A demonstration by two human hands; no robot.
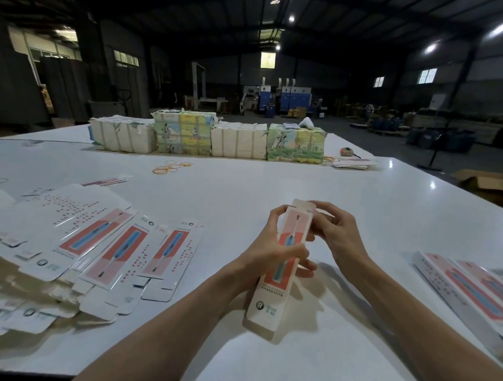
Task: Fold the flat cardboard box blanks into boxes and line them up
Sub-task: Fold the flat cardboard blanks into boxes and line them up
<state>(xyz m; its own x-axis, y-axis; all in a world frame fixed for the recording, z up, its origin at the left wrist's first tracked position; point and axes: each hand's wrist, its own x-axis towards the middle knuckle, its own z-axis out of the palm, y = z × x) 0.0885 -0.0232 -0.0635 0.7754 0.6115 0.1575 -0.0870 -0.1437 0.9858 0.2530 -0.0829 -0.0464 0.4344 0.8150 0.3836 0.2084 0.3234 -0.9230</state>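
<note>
A long, narrow box (272, 293), white with a pink and red panel showing a blue toothbrush, is held tilted above the white table (244, 195). My left hand (271, 253) grips its middle, thumb across the printed face. My right hand (328, 230) pinches the far top end by the flap. Flat box blanks (105, 250) of the same print lie fanned out at the left. Folded boxes (463, 291) lie side by side at the right edge.
Wrapped bundles of printed stock (209, 137) stand in a row at the table's far side. Loose rubber bands (171, 167) lie in front of them. More blanks (354, 163) sit at the far right, with an open carton (487, 184) on the floor beyond.
</note>
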